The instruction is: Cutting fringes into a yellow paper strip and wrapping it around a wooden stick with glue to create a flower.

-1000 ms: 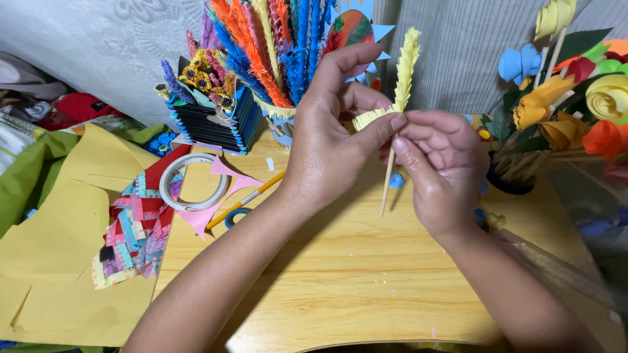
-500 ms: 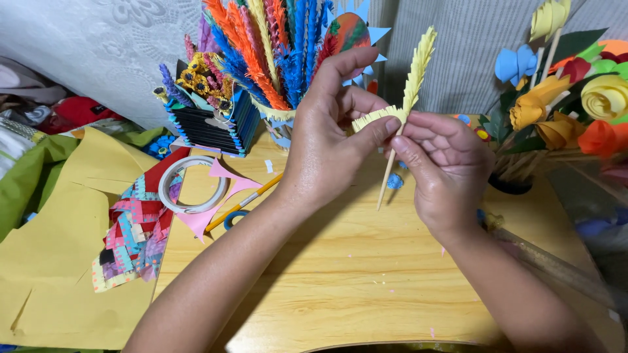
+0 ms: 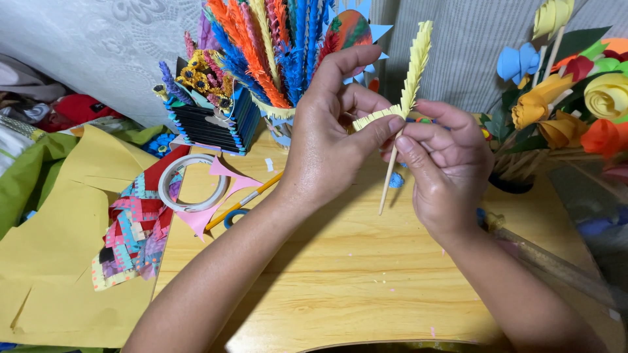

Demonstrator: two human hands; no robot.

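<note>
Left of the wooden skewer (image 3: 388, 186), the left hand (image 3: 327, 140) pinches the loose yellow fringed paper strip (image 3: 376, 117); the right hand (image 3: 445, 176) grips the skewer. The wrapping looks mid-way; the next turn calls for steady tension.

Fringed yellow paper strip (image 3: 376, 117) — smooth wooden stick (image 3: 389, 186).

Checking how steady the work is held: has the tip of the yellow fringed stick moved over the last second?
Yes. The yellow fringed stick tilted slightly right; its tip has drifted away from the multicoloured paper disc behind it.
</note>
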